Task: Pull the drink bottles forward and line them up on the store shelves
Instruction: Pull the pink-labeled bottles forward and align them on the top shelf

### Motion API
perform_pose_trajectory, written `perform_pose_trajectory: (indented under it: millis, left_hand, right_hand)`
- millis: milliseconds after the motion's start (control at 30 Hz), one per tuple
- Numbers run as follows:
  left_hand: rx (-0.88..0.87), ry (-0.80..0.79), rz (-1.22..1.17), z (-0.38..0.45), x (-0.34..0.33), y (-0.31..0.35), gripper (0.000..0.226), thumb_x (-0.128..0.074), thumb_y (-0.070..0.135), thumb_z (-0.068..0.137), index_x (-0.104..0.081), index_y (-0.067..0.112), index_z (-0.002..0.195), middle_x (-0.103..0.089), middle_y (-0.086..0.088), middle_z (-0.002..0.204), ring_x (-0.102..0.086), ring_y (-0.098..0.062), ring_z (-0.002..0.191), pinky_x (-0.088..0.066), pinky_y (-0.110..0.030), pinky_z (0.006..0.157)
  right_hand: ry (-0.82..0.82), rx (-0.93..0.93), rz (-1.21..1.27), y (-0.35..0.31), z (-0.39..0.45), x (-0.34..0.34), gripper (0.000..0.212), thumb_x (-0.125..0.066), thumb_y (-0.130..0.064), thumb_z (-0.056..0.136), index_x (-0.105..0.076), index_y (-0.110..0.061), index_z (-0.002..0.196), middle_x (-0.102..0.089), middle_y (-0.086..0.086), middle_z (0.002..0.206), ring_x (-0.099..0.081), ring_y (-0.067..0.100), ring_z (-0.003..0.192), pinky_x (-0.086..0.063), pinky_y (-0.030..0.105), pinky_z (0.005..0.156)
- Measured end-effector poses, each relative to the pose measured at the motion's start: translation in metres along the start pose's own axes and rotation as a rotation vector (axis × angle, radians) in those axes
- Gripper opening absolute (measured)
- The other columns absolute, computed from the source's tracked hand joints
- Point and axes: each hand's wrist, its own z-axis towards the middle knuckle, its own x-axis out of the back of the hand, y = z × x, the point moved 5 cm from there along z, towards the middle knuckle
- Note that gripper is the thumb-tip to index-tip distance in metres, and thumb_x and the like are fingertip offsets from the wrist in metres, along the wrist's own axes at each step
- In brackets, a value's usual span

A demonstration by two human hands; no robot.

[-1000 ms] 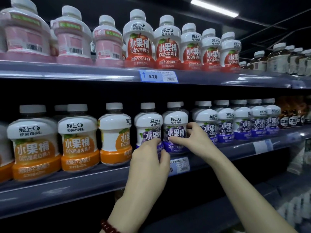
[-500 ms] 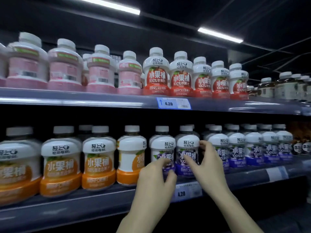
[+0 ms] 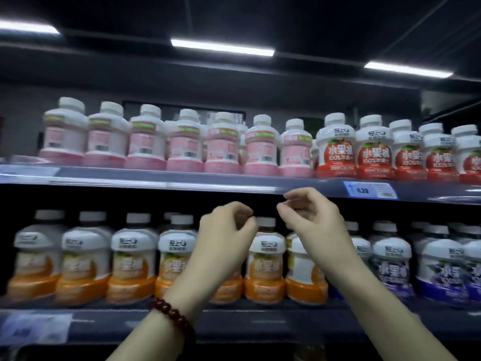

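Fingers of both hands curl loosely, grasping nothing — orange bottles stand just below, untouched.

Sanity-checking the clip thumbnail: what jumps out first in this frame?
Two bare hands raised mid-frame, the left hand with a dark red bead bracelet at the wrist and the right hand beside it, both loosely curled and holding nothing. Behind them runs a lower row of orange-label bottles turning to purple-label bottles at right. Above sits a row of pink bottles followed by red-label bottles.
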Motion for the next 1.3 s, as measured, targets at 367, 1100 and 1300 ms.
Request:
perform_pose_trajectory:
  millis: [367, 1100, 1300]
  left_hand:
    - [0.063, 0.07, 0.07, 0.025, 0.17, -0.09, 0.02, -0.056, 0.022, 0.086, -0.072, 0.018, 0.097, -0.071, 0.006, 0.086, -0.063, -0.005, 0.083, -0.042, -0.008, 0.065]
    - [0.045, 0.134, 0.138, 0.073, 0.283, -0.15, 0.019, -0.056, 0.019, 0.085, -0.072, 0.021, 0.095, -0.074, 0.004, 0.085, -0.067, -0.013, 0.08, -0.053, -0.028, 0.082]
    - [-0.001, 0.051, 0.061, 0.084, 0.305, -0.173, 0.019, -0.058, 0.021, 0.084, -0.071, 0.018, 0.096, -0.073, 0.0, 0.084, -0.067, -0.017, 0.079, -0.055, -0.03, 0.08]
  right_hand:
    - [-0.112, -0.076, 0.249, -0.069, 0.014, -0.174, 0.003, -0.065, -0.017, 0.088, -0.063, -0.016, 0.09, -0.069, 0.01, 0.095, -0.068, 0.023, 0.09, -0.056, 0.03, 0.073]
    - [-0.274, 0.024, 0.215, -0.132, 0.051, -0.291, 0.008, -0.065, -0.017, 0.089, -0.066, -0.009, 0.092, -0.069, 0.011, 0.08, -0.067, 0.023, 0.072, -0.059, 0.038, 0.069]
    - [-0.214, -0.015, 0.201, -0.152, 0.051, -0.325, 0.007, -0.064, -0.015, 0.089, -0.065, -0.009, 0.088, -0.067, 0.013, 0.08, -0.064, 0.024, 0.068, -0.059, 0.042, 0.064]
